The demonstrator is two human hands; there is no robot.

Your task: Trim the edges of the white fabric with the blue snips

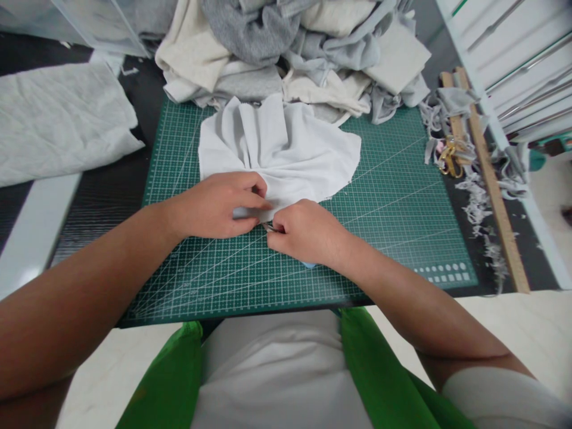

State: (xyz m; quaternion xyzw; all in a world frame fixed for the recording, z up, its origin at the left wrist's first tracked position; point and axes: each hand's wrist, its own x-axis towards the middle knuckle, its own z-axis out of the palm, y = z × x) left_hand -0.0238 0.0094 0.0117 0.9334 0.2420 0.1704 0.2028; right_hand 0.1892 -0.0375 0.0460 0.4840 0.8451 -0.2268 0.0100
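1. Pinching the gathered near edge of the white fabric piece (279, 152), left hand (218, 205) is closed on its pleats.
2. Right hand (306, 232) is closed on a small metal tool (269, 227), touching that edge; type unclear.
3. Best done keeping pleats tight and even under the fingers.
4. Fabric lies mid cutting mat (393, 196), fanning away toward the cloth pile (295, 47); long axis runs left-right.

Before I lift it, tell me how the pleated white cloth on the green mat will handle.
The white cloth will probably be floppy: it already lies in soft gathered folds where the left hand and right hand pinch it. It looks thin, so likely light. On the smooth cutting mat, it may slide, and the pleats may fall open.
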